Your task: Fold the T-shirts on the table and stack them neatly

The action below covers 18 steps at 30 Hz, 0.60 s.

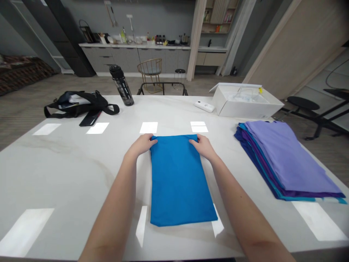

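A bright blue folded cloth (pixel 178 178), perhaps a garment, lies flat as a rectangle on the white table in front of me. My left hand (pixel 142 145) pinches its far left corner, thumb on top and fingers curled beneath. At the far right corner, my right hand (pixel 204 146) grips the same cloth in a similar pinch. The far edge runs nearly straight between both hands. Off to the right sits a stack of folded cloths (pixel 294 160), light purple on top with darker purple, teal and navy layers showing at the side.
On the glossy white table (pixel 68 174), a black bag (pixel 81 103), a phone (pixel 90 118) and a black bottle (pixel 121 85) stand at the far left. A white device (pixel 204 106) lies beside an open white box (pixel 245 103) at the far right. Chairs stand beyond.
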Each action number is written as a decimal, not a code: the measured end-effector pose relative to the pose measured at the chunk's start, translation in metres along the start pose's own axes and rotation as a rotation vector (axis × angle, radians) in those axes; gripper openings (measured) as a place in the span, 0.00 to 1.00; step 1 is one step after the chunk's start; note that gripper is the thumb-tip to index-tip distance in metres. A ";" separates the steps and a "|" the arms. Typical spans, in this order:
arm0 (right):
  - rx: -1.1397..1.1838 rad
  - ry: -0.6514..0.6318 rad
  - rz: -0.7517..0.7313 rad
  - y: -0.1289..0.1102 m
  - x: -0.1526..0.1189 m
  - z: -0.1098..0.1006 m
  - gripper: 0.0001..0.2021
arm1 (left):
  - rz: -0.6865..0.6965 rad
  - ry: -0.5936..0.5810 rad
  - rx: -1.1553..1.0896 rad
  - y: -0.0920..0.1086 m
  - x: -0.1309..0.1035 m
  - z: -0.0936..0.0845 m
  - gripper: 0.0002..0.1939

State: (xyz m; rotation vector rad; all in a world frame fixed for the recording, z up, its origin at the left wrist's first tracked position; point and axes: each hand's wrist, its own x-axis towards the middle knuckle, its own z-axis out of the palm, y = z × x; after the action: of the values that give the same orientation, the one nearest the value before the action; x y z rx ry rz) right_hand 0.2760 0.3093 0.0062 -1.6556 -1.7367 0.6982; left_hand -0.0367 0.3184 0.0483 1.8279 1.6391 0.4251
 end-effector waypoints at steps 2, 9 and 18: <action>-0.023 -0.002 -0.023 0.004 0.000 0.008 0.11 | -0.021 0.026 -0.025 -0.001 0.002 0.003 0.16; 0.235 -0.055 0.055 0.006 0.002 0.007 0.16 | 0.042 -0.069 -0.297 0.005 -0.002 0.000 0.20; 0.210 0.004 0.014 0.000 0.000 0.007 0.21 | -0.028 -0.018 -0.254 -0.002 0.006 0.011 0.18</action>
State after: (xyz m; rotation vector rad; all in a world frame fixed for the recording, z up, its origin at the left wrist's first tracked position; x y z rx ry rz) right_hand 0.2708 0.3100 0.0018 -1.5250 -1.5907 0.8524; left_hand -0.0298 0.3210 0.0379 1.6144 1.5214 0.5749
